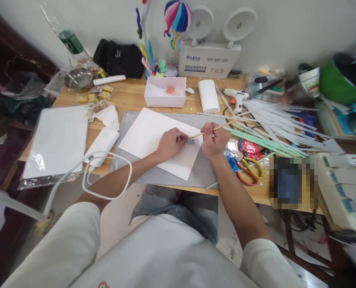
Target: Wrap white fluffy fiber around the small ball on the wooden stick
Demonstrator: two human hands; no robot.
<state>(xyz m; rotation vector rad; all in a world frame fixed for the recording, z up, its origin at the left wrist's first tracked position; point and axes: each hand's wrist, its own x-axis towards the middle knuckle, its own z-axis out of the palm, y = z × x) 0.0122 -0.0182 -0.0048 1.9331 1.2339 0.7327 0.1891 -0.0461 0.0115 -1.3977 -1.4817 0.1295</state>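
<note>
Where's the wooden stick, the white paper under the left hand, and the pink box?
Wooden stick (197, 135), head view: left part of its shaft.
White paper (146, 138), head view: its bare left part.
Pink box (165, 101), head view: its front wall.

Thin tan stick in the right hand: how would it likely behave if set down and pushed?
The thin tan stick is probably stiff, running straight past both sides of the right hand; likely light, being so slender; and might roll if pushed, looking long and narrow.

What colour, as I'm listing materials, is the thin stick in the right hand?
The stick is light tan, clearest in the head view.
</note>
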